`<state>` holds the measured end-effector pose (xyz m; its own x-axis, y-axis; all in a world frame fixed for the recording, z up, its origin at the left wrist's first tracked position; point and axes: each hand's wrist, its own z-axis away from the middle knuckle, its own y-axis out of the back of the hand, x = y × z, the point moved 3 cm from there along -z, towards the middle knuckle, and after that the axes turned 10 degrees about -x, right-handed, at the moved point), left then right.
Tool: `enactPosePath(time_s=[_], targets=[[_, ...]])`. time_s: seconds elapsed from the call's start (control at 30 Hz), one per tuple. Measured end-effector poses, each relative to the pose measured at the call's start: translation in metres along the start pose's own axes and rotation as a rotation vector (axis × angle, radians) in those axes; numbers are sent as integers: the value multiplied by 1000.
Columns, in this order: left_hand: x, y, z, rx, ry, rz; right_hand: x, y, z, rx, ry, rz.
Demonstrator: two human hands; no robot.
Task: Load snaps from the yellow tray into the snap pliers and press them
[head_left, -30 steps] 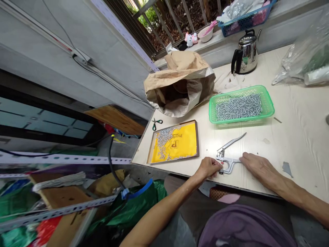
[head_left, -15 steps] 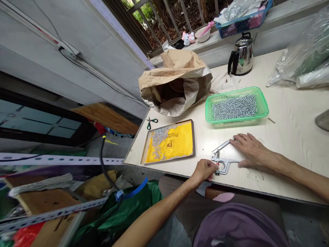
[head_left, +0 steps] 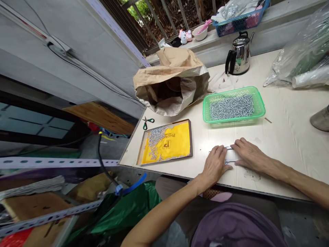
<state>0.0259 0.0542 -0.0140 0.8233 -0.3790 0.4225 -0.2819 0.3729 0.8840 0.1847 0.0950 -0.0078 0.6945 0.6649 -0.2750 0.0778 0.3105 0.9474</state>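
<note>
A grey metal plier-like hand tool (head_left: 230,162) lies on the table near its front edge. My left hand (head_left: 215,165) covers the tool's head, fingers curled over it and thumb toward the lower arm. My right hand (head_left: 248,155) grips the ends of the two handles, fingers on the upper one and thumb at the lower. Only short stretches of both handles show between my hands; the jaw end is hidden. Beyond my hands stands a green plastic basket (head_left: 262,110) of small metal pins. To the left, a shallow tray (head_left: 190,137) with a yellow base holds more silvery pins.
Green-handled scissors (head_left: 145,125) lie near the table's left edge. An open brown paper sack (head_left: 169,72) stands behind the tray. At the back are a steel kettle (head_left: 240,56) and a clear plastic bag (head_left: 298,58). A metal object (head_left: 321,119) sits at the right.
My left hand has gone from pinching at the tool's lower left end to lying over its head. The handles, held by my right hand, look closer together.
</note>
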Motion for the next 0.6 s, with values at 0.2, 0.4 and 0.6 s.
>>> enactPosePath(time_s=[0.2,0.4,0.6], targets=[[-2,-5,-27,-100,-74,-84,6,3,6,24,14,42],[2,-11,-22,-71,-36,-104,-7,-17,14,98,30,139],[4,-24,-17,78,-20,-132,1,-10,16,100,30,63]])
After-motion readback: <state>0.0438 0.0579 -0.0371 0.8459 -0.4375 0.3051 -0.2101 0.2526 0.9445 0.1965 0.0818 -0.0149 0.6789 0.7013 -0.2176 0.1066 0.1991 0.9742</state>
